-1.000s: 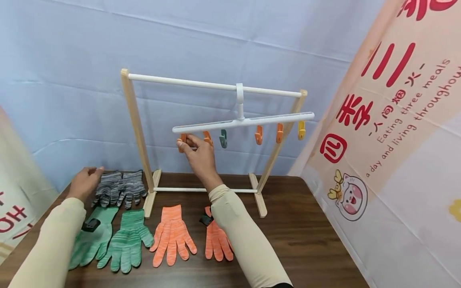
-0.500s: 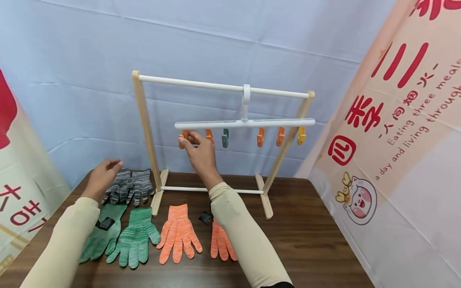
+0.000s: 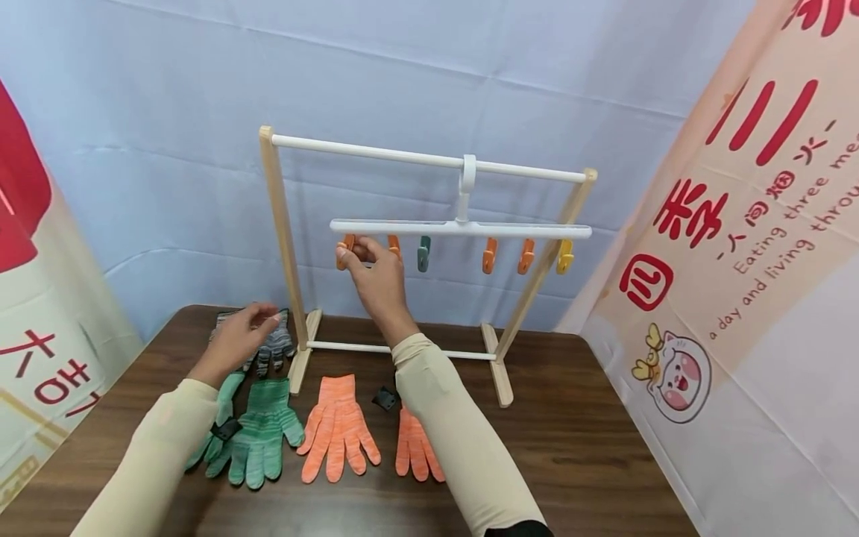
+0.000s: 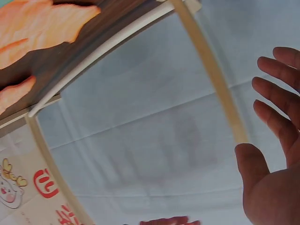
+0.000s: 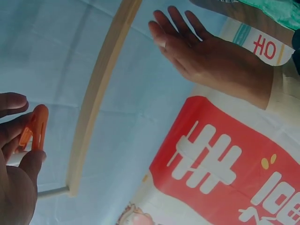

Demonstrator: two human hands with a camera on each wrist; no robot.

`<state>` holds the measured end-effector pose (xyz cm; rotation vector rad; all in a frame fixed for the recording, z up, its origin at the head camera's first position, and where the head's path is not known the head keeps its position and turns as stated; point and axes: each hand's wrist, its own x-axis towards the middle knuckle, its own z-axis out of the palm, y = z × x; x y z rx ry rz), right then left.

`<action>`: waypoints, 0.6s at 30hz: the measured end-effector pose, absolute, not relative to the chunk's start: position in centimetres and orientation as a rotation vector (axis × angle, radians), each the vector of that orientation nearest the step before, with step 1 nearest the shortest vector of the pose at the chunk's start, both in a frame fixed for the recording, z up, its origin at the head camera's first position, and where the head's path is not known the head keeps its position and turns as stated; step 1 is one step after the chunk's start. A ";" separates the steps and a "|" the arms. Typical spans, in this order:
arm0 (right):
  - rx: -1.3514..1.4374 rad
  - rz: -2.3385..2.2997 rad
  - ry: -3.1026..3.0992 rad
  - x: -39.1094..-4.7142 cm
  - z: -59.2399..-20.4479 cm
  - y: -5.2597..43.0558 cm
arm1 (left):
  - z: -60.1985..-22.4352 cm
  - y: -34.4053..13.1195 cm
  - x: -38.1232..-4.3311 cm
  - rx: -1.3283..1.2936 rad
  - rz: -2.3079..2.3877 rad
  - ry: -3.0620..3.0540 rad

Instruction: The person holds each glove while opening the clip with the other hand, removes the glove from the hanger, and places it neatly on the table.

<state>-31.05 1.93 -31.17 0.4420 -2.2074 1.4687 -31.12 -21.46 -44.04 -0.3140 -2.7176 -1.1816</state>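
Observation:
My right hand (image 3: 382,287) pinches an orange clothespin (image 3: 344,252) at the left end of the white hanger (image 3: 403,227). In the right wrist view this clothespin (image 5: 41,126) sits between thumb and fingers. My left hand (image 3: 238,339) hovers with relaxed fingers above the grey striped gloves (image 3: 275,347), partly covering them. Nothing lies in its grasp; in the left wrist view the hand (image 4: 276,187) has its thumb and fingers apart. A green glove (image 3: 265,432) lies on the table, and another is partly hidden by my left arm.
A wooden rack (image 3: 282,216) with a white rod (image 3: 376,153) carries the hanger. Farther right hang a green clothespin (image 3: 423,253), more orange ones and a yellow one (image 3: 565,257). An orange glove (image 3: 338,432) lies on the table (image 3: 570,447); another is partly under my right arm.
My left hand has moved right and slightly inward over the grey gloves. The hanger, tilted earlier, now hangs nearly level. My right hand keeps its pinch on the orange clothespin.

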 end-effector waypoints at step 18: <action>0.422 1.520 -2.201 -30.3 -30.3 1.5 | -44.3 -15.7 -29.3 -0.535 -1.096 -2.735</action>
